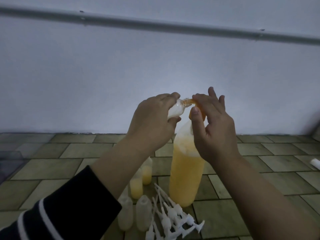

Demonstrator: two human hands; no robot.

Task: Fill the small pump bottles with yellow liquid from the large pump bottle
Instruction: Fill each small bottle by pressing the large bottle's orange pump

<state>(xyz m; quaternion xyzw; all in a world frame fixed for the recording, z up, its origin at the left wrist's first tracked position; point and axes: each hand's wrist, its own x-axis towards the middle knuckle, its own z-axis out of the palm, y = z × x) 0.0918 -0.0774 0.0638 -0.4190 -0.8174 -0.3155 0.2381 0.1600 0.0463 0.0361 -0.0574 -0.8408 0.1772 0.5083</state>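
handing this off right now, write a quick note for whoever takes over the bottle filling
Left hand holds an empty small bottle tilted, mouth at the orange pump nozzle.
Right hand pinches that nozzle atop the large bottle, which stands on the tiled surface.
Done: two small bottles behind the left forearm hold some yellow liquid.
Left: fill the held one and two empty bottles in front, then fit the white pump tops lying beside them.

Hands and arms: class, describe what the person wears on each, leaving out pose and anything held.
The left arm wears a dark, near-black sleeve with thin white stripes across it, pushed up so the forearm is bare. The right arm is bare, with no sleeve in view. Neither the left hand nor the right hand shows gloves, rings or a watch.
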